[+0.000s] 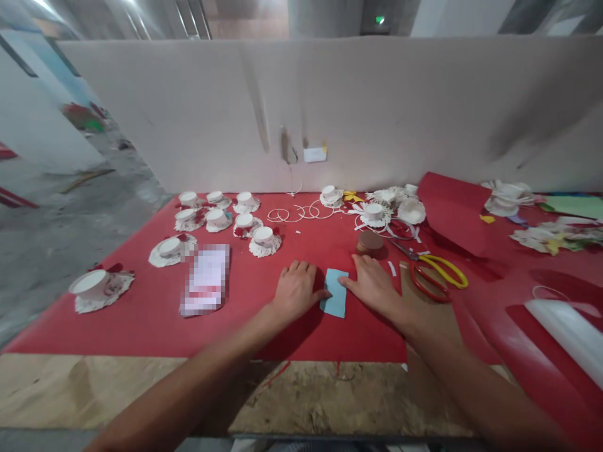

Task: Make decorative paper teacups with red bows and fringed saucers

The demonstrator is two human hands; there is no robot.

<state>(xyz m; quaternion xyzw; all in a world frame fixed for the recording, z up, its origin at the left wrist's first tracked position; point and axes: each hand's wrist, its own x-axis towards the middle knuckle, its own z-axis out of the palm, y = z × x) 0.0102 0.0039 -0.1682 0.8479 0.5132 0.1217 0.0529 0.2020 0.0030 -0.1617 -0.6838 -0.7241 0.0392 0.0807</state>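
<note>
A small light-blue paper rectangle point(336, 302) lies on the red sheet covering the table, between my two hands. My left hand point(296, 290) rests palm down at its left, fingers stretched forward and the thumb tip on the paper's left edge. On the other side my right hand point(374, 285) lies flat, with its thumb reaching onto the paper's upper right edge. Neither hand is closed round anything. Just beyond the right fingertips sits a round brown disc-shaped piece point(370, 243). Scissors with one red and one yellow handle point(443, 271) lie to the right of that hand.
Several white paper cups with fringed brims point(217, 220) stand at the left and back. A partly pixelated packet point(206, 282) lies left of my hands. Cream-coloured rings point(304, 213), a red sheet point(455, 216), brown card point(431, 314) and a white roll point(568, 339) are spread about.
</note>
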